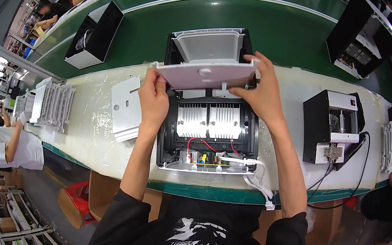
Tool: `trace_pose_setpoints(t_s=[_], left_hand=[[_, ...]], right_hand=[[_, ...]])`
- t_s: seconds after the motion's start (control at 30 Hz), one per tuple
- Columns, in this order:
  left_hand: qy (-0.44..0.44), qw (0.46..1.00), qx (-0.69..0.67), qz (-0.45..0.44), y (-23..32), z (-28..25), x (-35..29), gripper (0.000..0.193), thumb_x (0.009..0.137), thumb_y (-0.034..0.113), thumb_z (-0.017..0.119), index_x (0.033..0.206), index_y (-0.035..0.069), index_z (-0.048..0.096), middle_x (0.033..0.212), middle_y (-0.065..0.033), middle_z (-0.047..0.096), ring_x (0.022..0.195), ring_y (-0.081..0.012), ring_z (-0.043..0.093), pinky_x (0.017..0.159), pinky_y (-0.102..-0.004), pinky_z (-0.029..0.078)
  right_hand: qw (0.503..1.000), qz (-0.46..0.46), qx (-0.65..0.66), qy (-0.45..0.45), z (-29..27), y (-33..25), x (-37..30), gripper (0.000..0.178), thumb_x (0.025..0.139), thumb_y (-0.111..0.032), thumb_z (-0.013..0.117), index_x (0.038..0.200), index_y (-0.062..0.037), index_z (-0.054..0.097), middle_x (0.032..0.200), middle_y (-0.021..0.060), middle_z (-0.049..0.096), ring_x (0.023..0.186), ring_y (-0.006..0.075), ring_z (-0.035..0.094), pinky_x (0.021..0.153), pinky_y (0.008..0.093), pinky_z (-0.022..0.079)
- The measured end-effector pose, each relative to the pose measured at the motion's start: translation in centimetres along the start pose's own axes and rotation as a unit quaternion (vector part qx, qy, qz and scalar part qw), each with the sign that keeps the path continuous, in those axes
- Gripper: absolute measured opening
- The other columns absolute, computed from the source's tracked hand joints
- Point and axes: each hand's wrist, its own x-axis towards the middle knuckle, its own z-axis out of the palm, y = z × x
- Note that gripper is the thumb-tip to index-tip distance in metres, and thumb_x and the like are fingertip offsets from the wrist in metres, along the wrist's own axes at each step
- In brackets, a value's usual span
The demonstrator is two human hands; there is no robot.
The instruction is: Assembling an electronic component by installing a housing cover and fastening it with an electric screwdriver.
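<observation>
My left hand (153, 100) grips the left end of a pale pinkish-white panel (190, 75), fingers closed on its edge. The right end of this tilted panel is pinched between the thumb and fingers of my right hand (266, 90). Just below it lies an open black housing (167, 141) with two finned silver heat sinks (191, 118) inside. Along the housing's near side run a circuit board (208, 159), red wires (198, 140) and a white cable (250, 163) that trails over the table edge. Behind the panel stands a black casing (245, 44) with a light grey tray-like part (207, 45) in it.
Flat white panels (124, 105) lie left of the housing, and ribbed white frames (53, 105) stand farther left. A black-and-white unit (311, 126) with cables is at right. Beyond the table, a green surface (268, 32) carries black casings (108, 30). Other people work at both sides.
</observation>
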Motion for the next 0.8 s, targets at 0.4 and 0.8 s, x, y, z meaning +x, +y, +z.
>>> trace_pose_setpoints(t_s=[0.4,0.8], left_hand=[[-0.237,0.935,0.104,0.244,5.7,0.7,0.9,0.053,0.074,-0.011,0.049,0.125,0.005,0.053,0.127,-0.0134,0.053,0.118,-0.03,0.049,0.098,-0.0352,0.04],[-0.322,0.904,0.171,0.222,2.5,2.8,1.7,0.051,0.068,-0.013,0.045,0.114,0.002,0.058,0.105,-0.0186,0.062,0.099,-0.0353,0.058,0.088,-0.0411,0.046]], right_hand=[[0.965,0.057,-0.018,0.257,-11.9,4.1,-15.0,0.031,0.082,-0.002,0.064,0.113,-0.0028,0.059,0.09,0.0041,0.064,0.076,0.0084,0.058,0.071,0.0225,0.046],[0.802,0.493,-0.195,0.275,-23.7,28.4,-22.2,0.092,0.076,-0.071,0.051,0.117,0.0114,0.051,0.103,0.0289,0.061,0.099,0.0394,0.057,0.09,0.0423,0.042]])
